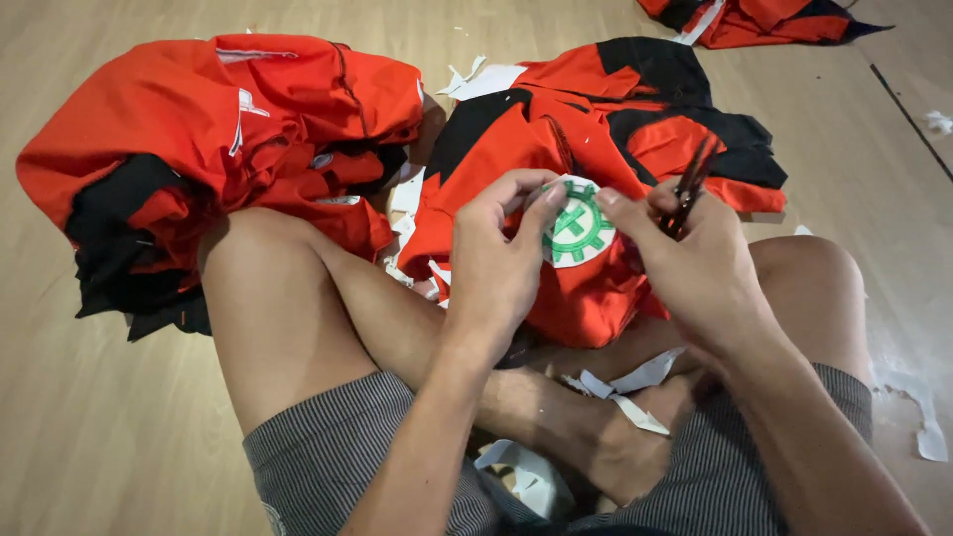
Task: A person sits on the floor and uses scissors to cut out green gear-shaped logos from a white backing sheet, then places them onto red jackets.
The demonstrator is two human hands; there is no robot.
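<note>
Left hand fingers pinch round green-white patch on red garment; right hand, just right of patch, closed around dark scissors pointing up-away

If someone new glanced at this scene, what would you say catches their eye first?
Most likely the round white patch with a green gear emblem at the centre, pinched between the left hand and the right hand, which also grips dark scissors. Under it lies a red and black garment across the person's crossed legs, with a bigger red garment heap on the wooden floor to the left. White paper scraps litter the lap.
</note>
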